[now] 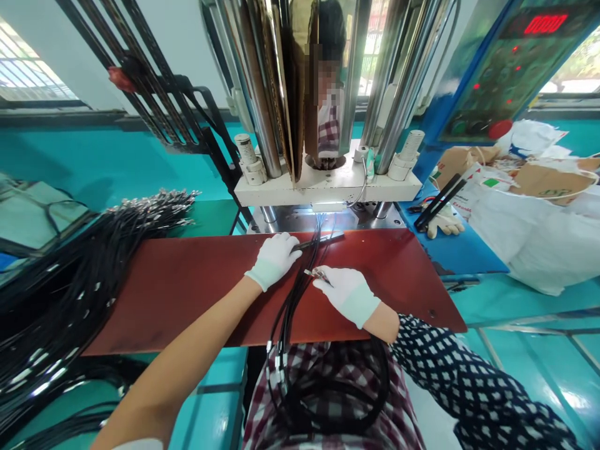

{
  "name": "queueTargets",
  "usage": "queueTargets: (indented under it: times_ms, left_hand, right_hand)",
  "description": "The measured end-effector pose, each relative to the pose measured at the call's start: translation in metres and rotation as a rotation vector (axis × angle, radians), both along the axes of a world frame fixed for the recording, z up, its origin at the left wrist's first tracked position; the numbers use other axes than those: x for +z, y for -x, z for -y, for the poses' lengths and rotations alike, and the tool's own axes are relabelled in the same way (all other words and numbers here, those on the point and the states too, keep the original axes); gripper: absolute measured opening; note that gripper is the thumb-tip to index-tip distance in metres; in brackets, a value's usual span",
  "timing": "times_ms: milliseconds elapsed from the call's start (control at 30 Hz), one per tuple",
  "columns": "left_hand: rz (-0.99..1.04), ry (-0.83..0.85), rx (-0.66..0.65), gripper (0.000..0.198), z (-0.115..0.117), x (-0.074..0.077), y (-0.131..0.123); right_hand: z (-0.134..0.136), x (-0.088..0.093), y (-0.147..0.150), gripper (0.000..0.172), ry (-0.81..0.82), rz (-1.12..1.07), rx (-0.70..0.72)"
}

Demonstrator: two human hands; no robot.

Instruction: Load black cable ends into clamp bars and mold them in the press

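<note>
- heap of black cables (70, 281) lies well left of both hands, off the red board (187, 294)
- left hand (274, 257), gloved, is closed on a single cable (323, 239) that points right; this hand is nearer the press (328, 181)
- cable bundle (290, 306) runs between the hands, lengthwise from lap to press
- right hand (349, 294) pinches a metal terminal (317, 273) pointing left, just beside the bundle

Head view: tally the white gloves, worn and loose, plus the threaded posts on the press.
Worn gloves: 2, left hand and right hand, each pinching a cable end
Loose glove: 1
Threaded posts: 2
Total: 5
</note>
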State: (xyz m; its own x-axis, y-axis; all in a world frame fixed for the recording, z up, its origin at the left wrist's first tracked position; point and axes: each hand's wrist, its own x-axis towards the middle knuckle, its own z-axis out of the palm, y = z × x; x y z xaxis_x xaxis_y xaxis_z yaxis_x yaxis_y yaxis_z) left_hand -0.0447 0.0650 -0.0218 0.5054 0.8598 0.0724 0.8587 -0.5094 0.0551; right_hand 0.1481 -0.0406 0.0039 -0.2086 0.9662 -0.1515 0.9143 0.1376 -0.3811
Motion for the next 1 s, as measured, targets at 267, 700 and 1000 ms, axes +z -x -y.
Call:
queueTargets:
  times_ms: [267, 700, 1000]
  left_hand:
    - [-0.254, -0.045, 0.18, 0.028, 0.036, 0.001, 0.036]
    - [1.136, 0.8, 0.171, 0.046, 0.066, 0.026, 0.029]
    - [1.555, 1.249, 0.038, 0.045, 0.05, 0.023, -0.037]
  right_hand:
    - [0.01, -0.009, -0.001, 0.039, -0.063, 0.268, 0.163]
    - [0.005, 0.014, -0.003, 0.036, 0.465, -0.868, 0.146]
    - [0.001, 0.012, 0.007, 0.023, 0.312, -0.884, -0.025]
